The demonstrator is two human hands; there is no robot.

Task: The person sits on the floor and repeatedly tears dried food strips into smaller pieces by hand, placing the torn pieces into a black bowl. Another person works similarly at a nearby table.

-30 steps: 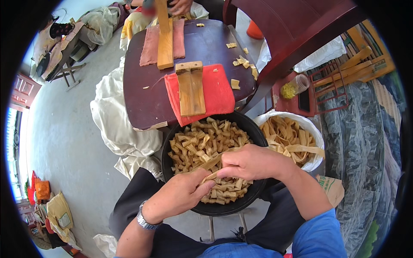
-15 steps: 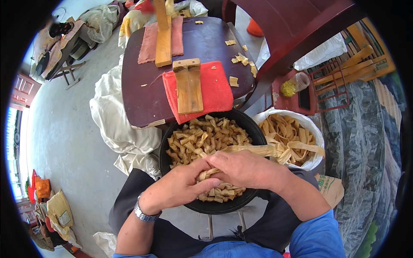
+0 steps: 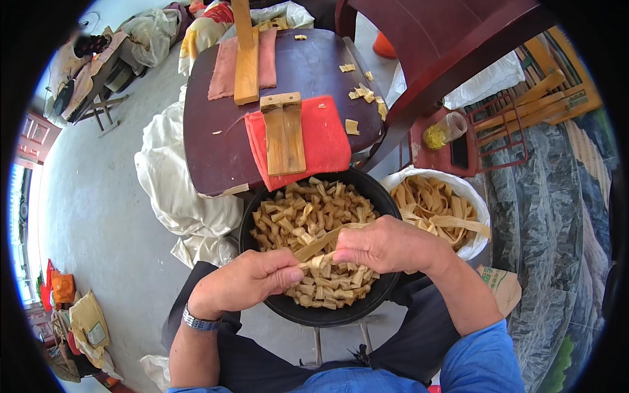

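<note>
Part of the tan strip [image 3: 319,261] in our head view is hidden within our left hand [image 3: 252,279] and right hand [image 3: 377,243], both pinching it. Thin, creased and twisted, it stretches above small knotted pieces [image 3: 288,216] heaped in a round black tub [image 3: 321,316]. We hold our hands apart, forearms [image 3: 462,288] slanting inward, thumbs [image 3: 286,276] facing each other.

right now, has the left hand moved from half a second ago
Yes: judged against the black basin, the left hand has moved left, away from the right hand.

The top [image 3: 481,359] is blue, trousers [image 3: 259,357] dark, wristwatch [image 3: 199,321] silver.
</note>
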